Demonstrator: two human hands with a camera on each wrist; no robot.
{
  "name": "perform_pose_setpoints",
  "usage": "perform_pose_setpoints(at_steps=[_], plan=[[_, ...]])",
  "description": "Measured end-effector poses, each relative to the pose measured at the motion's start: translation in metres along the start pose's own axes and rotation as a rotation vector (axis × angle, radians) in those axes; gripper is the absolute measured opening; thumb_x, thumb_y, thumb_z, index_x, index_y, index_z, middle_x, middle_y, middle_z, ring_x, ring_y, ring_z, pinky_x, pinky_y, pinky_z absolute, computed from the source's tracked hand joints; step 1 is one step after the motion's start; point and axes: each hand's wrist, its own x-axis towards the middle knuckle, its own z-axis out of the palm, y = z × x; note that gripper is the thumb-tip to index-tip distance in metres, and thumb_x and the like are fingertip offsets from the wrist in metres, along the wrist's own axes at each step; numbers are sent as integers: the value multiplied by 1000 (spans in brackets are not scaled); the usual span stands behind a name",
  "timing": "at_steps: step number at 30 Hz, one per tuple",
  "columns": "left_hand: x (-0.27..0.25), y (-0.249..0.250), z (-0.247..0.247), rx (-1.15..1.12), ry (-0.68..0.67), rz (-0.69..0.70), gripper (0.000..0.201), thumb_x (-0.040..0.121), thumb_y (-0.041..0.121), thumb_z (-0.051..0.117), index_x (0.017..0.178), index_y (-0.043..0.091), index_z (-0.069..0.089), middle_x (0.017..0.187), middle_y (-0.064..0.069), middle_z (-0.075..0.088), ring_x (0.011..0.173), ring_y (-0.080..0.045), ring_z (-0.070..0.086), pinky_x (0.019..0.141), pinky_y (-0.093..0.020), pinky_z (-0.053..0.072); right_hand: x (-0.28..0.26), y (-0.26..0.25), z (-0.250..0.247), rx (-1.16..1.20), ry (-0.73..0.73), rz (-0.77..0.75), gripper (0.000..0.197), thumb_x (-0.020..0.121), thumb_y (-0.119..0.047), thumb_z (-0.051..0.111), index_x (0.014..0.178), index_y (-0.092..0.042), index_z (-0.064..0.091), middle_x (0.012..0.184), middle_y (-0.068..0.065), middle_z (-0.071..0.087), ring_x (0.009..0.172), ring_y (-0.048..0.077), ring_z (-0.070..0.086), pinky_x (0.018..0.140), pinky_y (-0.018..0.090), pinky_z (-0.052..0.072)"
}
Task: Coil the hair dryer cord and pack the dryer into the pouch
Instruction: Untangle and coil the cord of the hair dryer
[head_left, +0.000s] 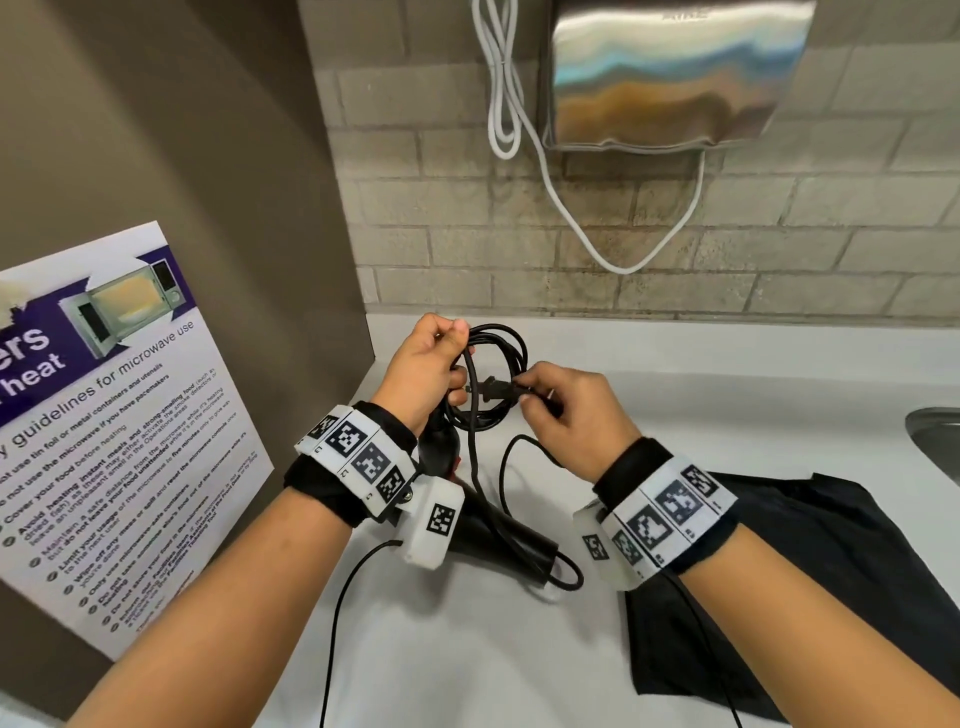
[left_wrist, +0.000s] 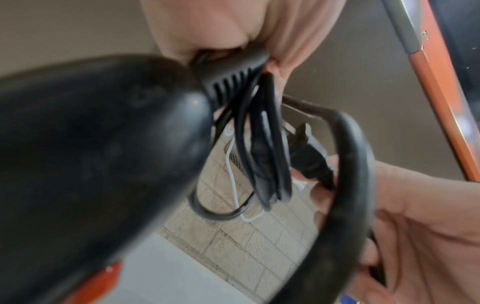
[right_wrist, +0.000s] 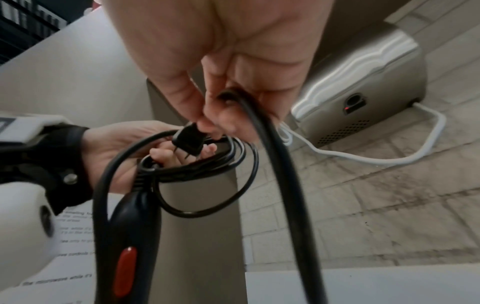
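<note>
My left hand (head_left: 431, 371) grips the coiled loops of the black cord (head_left: 498, 374) together with the top of the black hair dryer's handle (head_left: 439, 447). The dryer body (head_left: 498, 535) hangs low under my left wrist, its red switch (right_wrist: 126, 269) showing in the right wrist view. My right hand (head_left: 566, 410) pinches the cord's plug (head_left: 496, 391) by its back end, prongs pointing left into the coil (right_wrist: 197, 152). A loose length of cord (head_left: 511, 467) droops below. The black pouch (head_left: 810, 571) lies flat on the white counter, under my right forearm.
A steel hand dryer (head_left: 670, 73) with a white cable (head_left: 566, 208) hangs on the tiled wall ahead. A microwave guidelines poster (head_left: 98, 431) is stuck on the brown side panel at left. A sink rim (head_left: 935, 436) shows at far right of the white counter (head_left: 727, 384).
</note>
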Motion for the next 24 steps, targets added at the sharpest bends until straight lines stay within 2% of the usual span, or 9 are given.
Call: perform_pose_setpoints(at_steps=[2, 5, 8, 10, 13, 16, 20, 22, 24], plan=[[0, 1, 0, 0, -7, 6, 19, 98, 21, 40, 80, 15, 38, 76, -2, 38, 35, -2, 29, 33, -15, 28, 4, -3, 4, -31, 42, 25, 20, 85, -9, 57, 102, -7, 68, 76, -2, 56, 62, 6, 46, 61, 7, 36], [-1, 1, 0, 29, -22, 13, 14, 97, 21, 41, 85, 13, 40, 76, -3, 37, 36, -2, 30, 34, -15, 29, 10, -4, 6, -27, 54, 129, 19, 83, -12, 60, 100, -7, 65, 59, -10, 50, 55, 8, 46, 54, 13, 35], [-2, 2, 0, 49, -61, 20, 12, 96, 21, 42, 90, 10, 42, 77, -3, 39, 36, -1, 31, 34, -15, 30, 18, -7, 7, -29, 121, 226, 29, 79, -19, 65, 95, -13, 41, 58, -4, 50, 55, 13, 49, 51, 22, 36], [-3, 3, -1, 53, -92, 10, 13, 96, 20, 41, 89, 10, 44, 76, -4, 42, 36, -2, 30, 34, -15, 29, 26, -8, 6, -91, 140, 273, 43, 76, -28, 68, 99, -14, 36, 68, -1, 53, 63, 18, 52, 52, 23, 37], [-6, 7, -1, 34, -133, -30, 15, 98, 19, 38, 87, 10, 44, 70, -3, 46, 33, -3, 26, 33, -13, 26, 42, -5, 6, -191, 91, 244, 58, 71, -29, 69, 118, -17, 38, 98, 4, 58, 91, 22, 53, 73, 29, 43], [-9, 11, 2, 27, -159, -57, 16, 98, 18, 37, 86, 9, 42, 65, -4, 44, 31, -2, 25, 31, -12, 25, 59, 1, 13, -42, -88, 68, 54, 71, 0, 57, 122, -17, 52, 118, 3, 57, 113, 22, 50, 94, 24, 36], [-8, 11, 3, 26, -140, -52, 18, 98, 17, 38, 83, 11, 46, 64, -3, 44, 31, -2, 26, 31, -12, 24, 67, 5, 10, 51, -253, 59, 37, 75, 6, 45, 97, -17, 65, 79, 8, 70, 72, 26, 63, 66, 31, 51], [-7, 11, 3, 19, -134, -52, 19, 98, 17, 37, 87, 13, 52, 65, -1, 44, 32, -2, 26, 31, -12, 23, 67, 10, 2, -88, -298, -3, 26, 85, -7, 51, 108, -13, 61, 80, 11, 68, 67, 19, 57, 61, 23, 43], [-6, 10, 2, -6, -134, -51, 24, 98, 18, 36, 90, 14, 58, 61, 3, 45, 34, -2, 25, 32, -12, 22, 64, 16, -9, -141, -359, -33, 29, 88, -26, 56, 113, -13, 57, 73, 1, 61, 63, 12, 51, 58, 16, 36]])
